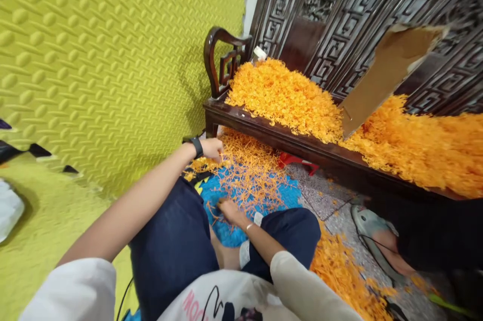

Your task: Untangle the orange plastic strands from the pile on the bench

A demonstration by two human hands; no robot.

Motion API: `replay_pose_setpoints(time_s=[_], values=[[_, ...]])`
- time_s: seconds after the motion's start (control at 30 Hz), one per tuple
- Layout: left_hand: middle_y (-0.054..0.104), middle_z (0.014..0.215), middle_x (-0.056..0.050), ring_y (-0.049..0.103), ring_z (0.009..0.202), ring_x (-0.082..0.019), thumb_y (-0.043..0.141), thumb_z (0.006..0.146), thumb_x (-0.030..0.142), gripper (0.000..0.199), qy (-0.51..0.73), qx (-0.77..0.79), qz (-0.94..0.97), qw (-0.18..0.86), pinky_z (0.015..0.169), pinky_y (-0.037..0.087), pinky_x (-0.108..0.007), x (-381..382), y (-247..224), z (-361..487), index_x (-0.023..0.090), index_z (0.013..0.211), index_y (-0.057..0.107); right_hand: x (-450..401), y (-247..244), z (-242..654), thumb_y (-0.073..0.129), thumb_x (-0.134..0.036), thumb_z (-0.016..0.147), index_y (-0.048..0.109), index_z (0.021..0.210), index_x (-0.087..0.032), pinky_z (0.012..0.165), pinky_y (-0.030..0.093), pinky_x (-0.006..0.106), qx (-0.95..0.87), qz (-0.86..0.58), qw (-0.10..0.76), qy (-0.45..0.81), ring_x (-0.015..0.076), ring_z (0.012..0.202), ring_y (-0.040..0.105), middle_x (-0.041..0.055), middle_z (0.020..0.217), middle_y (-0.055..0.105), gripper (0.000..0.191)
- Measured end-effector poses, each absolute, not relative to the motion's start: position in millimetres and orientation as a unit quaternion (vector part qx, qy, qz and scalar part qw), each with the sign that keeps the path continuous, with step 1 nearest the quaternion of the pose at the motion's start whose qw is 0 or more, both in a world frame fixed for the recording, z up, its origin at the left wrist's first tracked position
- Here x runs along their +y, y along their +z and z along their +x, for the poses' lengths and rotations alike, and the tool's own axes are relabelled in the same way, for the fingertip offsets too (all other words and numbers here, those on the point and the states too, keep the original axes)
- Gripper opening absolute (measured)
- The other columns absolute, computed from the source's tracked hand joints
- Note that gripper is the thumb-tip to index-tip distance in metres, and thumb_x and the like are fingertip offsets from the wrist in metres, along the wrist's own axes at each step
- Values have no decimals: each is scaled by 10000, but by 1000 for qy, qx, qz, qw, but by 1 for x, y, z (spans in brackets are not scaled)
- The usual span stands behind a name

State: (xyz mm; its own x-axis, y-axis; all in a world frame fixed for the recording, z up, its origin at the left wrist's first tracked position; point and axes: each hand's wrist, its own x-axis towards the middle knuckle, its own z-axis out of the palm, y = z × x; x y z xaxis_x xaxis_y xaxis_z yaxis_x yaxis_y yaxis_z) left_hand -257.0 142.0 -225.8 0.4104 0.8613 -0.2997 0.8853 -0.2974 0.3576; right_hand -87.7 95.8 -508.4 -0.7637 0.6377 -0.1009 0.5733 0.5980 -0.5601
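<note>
My left hand (212,150), with a black band on its wrist, is closed beside the bench's near left leg; what it pinches is too small to name. Lower down, between my knees, my right hand (228,210) has its fingers curled together over the blue mat, and what they hold, if anything, is hidden. Thin orange strands (251,177) lie loosely tangled on the blue mat (290,193) around and beyond both hands.
A dark carved wooden bench (264,127) bears heaps of orange pieces (287,92) and an upright cardboard piece (381,72). A red plastic object (302,161) sits beneath it. Another person's foot (372,225) is at the right, beside more orange pieces (339,265). Yellow padding (113,59) covers the left wall.
</note>
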Motion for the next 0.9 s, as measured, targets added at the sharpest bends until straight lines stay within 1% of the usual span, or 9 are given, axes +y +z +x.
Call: replay_pose_setpoints(time_s=[0.1, 0.27, 0.33, 0.43, 0.5, 0.6, 0.67, 0.77, 0.9], values=[[602, 529, -18, 489, 539, -129, 629, 625, 138, 56, -38, 538, 814, 215, 544, 354, -220, 132, -220, -253, 116, 589, 666, 67, -506, -75, 371, -253, 875, 588, 859, -211, 820, 441, 328, -870, -383, 116, 290, 189, 907, 540, 56, 933, 586, 221], [572, 512, 28, 492, 536, -109, 654, 610, 120, 72, -28, 484, 852, 199, 525, 344, -190, 123, -215, -240, 158, 555, 627, 40, -489, -57, 360, -291, 848, 495, 1040, -304, 743, 478, 349, -773, -473, 294, 304, 207, 833, 571, 71, 896, 572, 235], [588, 564, 32, 504, 567, -107, 634, 618, 105, 72, -2, 465, 864, 193, 551, 355, -185, 124, -213, -235, 168, 585, 620, 62, -437, -58, 412, -339, 828, 513, 954, -311, 732, 481, 358, -718, -464, 413, 315, 213, 808, 571, 69, 855, 564, 164], [597, 667, 9, 517, 637, -119, 576, 663, 127, 68, 64, 465, 865, 181, 613, 371, -200, 130, -210, -231, 155, 602, 577, 135, -300, -53, 432, -347, 821, 523, 976, -252, 872, 423, 405, -703, -381, 559, 221, 235, 943, 536, 96, 974, 548, 204], [570, 671, -6, 505, 642, -132, 526, 696, 162, 110, 112, 483, 851, 173, 618, 370, -223, 133, -207, -229, 147, 587, 523, 196, -204, -43, 479, -343, 803, 395, 1212, -260, 951, 370, 384, -701, -353, 588, 197, 219, 1071, 482, 71, 1276, 393, 426], [522, 644, 5, 477, 630, -130, 463, 720, 187, 140, 171, 501, 829, 183, 607, 362, -230, 134, -206, -226, 155, 584, 451, 262, -130, -23, 550, -307, 772, 269, 1329, -297, 988, 327, 323, -694, -341, 599, 208, 183, 1123, 443, 31, 1416, 210, 623], [485, 619, 23, 455, 616, -116, 444, 738, 211, 164, 199, 496, 820, 205, 594, 355, -217, 132, -206, -224, 161, 584, 418, 272, -145, -16, 568, -322, 765, 269, 1334, -308, 994, 325, 300, -681, -343, 601, 239, 156, 1106, 449, 35, 1423, 220, 643], [419, 578, 45, 407, 581, -98, 449, 767, 283, 231, 228, 486, 808, 241, 560, 336, -200, 127, -205, -220, 167, 579, 381, 230, -240, -19, 556, -421, 756, 387, 1277, -228, 904, 416, 339, -648, -367, 587, 318, 176, 993, 536, 94, 1272, 458, 581], [407, 591, 51, 380, 580, -94, 519, 756, 358, 277, 280, 463, 784, 304, 563, 335, -202, 122, -201, -214, 169, 604, 386, 135, -372, -33, 597, -563, 648, 636, 829, -131, 586, 503, 342, -610, -401, 523, 440, 196, 611, 613, 119, 826, 657, 470]])
